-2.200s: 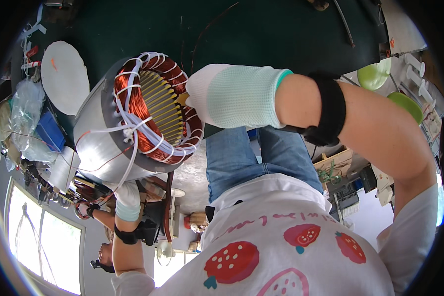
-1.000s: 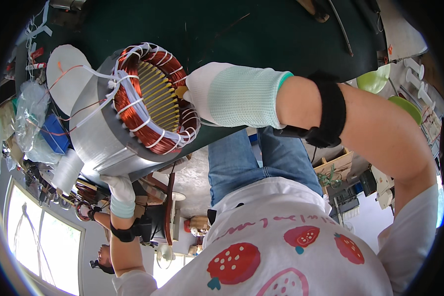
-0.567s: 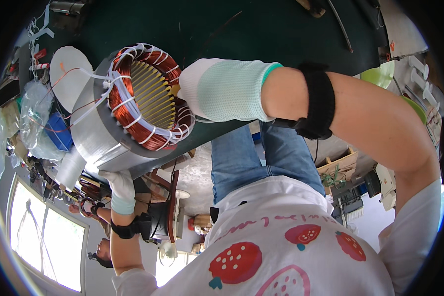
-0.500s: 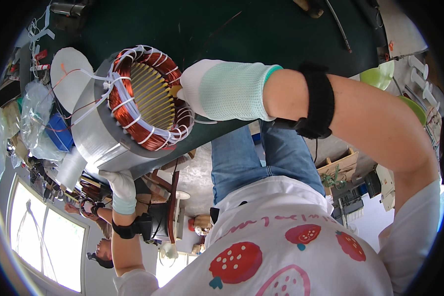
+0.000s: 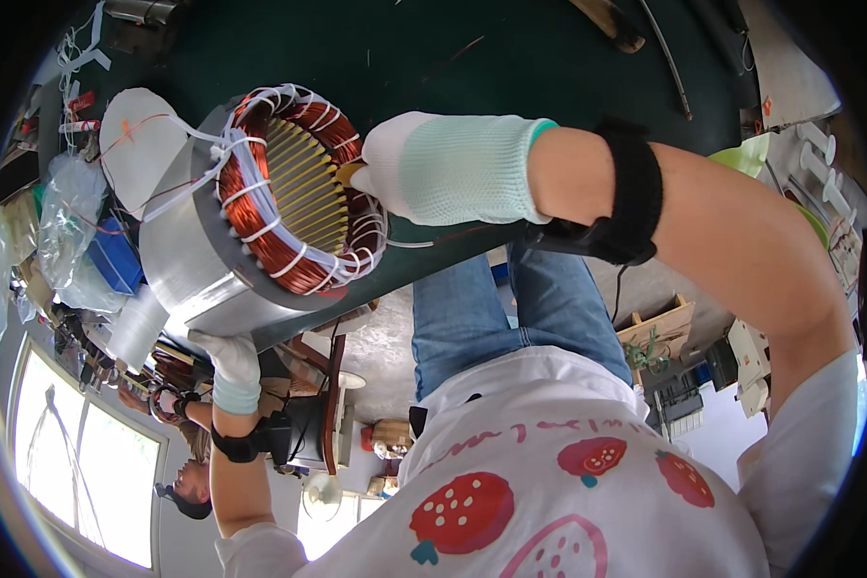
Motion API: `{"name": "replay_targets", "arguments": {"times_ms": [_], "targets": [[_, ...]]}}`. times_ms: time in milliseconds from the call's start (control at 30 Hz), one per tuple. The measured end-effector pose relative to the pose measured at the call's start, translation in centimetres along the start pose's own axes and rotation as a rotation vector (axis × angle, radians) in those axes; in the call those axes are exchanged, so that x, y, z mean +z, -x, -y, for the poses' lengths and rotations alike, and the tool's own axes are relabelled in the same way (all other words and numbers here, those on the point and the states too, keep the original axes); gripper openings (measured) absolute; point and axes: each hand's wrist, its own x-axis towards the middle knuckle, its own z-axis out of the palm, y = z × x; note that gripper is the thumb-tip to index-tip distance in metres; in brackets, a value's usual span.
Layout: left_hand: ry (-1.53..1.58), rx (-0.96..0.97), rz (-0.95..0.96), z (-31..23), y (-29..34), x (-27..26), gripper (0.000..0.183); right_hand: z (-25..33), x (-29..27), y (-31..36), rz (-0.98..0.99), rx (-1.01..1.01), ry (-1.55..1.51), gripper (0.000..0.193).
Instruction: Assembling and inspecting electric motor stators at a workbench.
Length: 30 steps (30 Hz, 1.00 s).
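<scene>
A motor stator [image 5: 197, 270] in a silver metal shell lies on its side on the dark green bench top, its open end tilted towards me. Copper coils [image 5: 246, 197] tied with white cord ring that end, and yellow strips [image 5: 303, 183] line the slots inside. My right hand [image 5: 395, 164], in a white and mint knit glove, is closed at the right rim of the coils, pinching a small yellow-brown piece [image 5: 350, 174]; its fingers are partly hidden. My gloved left hand [image 5: 229, 364] grips the near lower side of the shell, some fingers out of sight.
White sleeved leads and a pale oval sheet [image 5: 143, 144] lie left of the stator. Plastic bags [image 5: 72, 212] and a blue bin [image 5: 116, 255] crowd the left side. A wooden handle [image 5: 612, 24] and a thin rod [image 5: 667, 58] rest at the far right. Another person [image 5: 191, 477] is at lower left.
The stator and both hands appear slightly shifted in the view, the right hand a little to the right. Both hands keep their places on the stator.
</scene>
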Motion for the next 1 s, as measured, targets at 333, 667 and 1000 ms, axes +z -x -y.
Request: {"name": "replay_targets", "arguments": {"times_ms": [333, 667, 1000], "targets": [[0.165, -0.017, 0.112, -0.4, 0.1, 1.3, 0.079, -2.1, 1.4, -2.3, -0.106, -0.148, 0.296, 0.028], [0.128, 0.010, -0.092, -1.4, 0.4, 3.6, 0.080, -3.6, 3.5, -3.7, -0.109, 0.064, 0.194, 0.017], [0.156, -0.045, -0.121, -3.5, 0.5, 6.5, 0.080, -2.9, 2.2, -3.4, -0.059, 0.086, 0.251, 0.018]]}}
